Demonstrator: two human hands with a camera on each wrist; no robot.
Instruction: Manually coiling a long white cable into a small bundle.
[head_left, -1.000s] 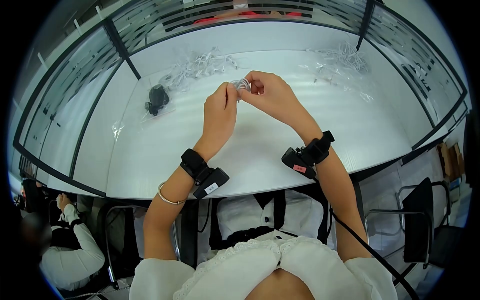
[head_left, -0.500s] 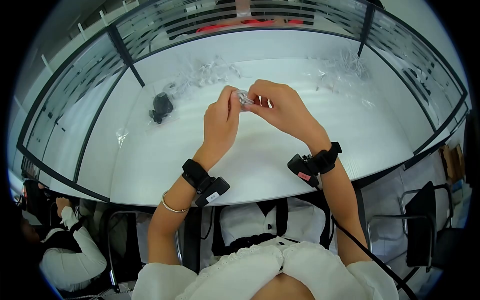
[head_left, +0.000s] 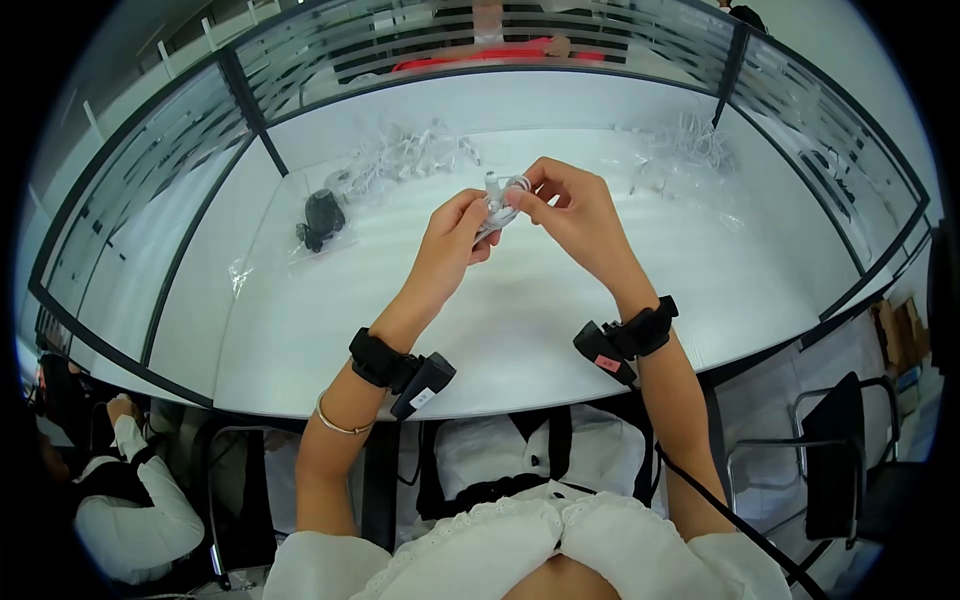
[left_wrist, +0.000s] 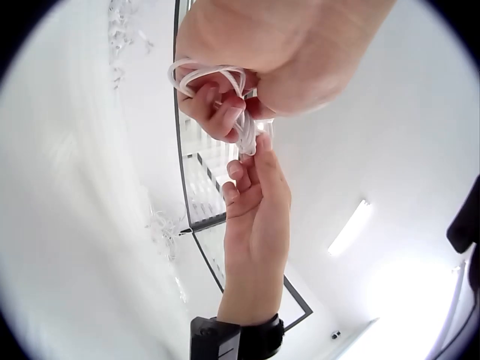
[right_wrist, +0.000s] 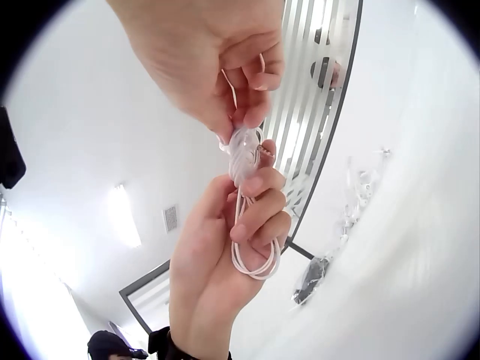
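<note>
A coiled white cable point(head_left: 500, 205) is held between both hands above the white table. My left hand point(head_left: 452, 240) grips the bundle from the left, with fingers curled round its loops; in the right wrist view the loops point(right_wrist: 255, 266) hang over those fingers. From the other side my right hand point(head_left: 578, 208) pinches the bundle between thumb and fingertips, and a thin strand point(right_wrist: 231, 90) runs up into its curled fingers. A stubby white end piece point(head_left: 492, 184) sticks up from the coil in the head view. The bundle's middle is wrapped tightly.
Tangled white cables point(head_left: 405, 155) lie at the back left of the table point(head_left: 520, 330), and another pile point(head_left: 700, 145) at the back right. A black item in clear plastic point(head_left: 322, 215) sits on the left. Glass-topped partitions point(head_left: 480, 62) enclose the table. Another person point(head_left: 140, 500) sits at lower left.
Both hands have come slightly down and right with the cable. The left hand has turned, showing more of its fingers, and the white end piece now stands out from the bundle.
</note>
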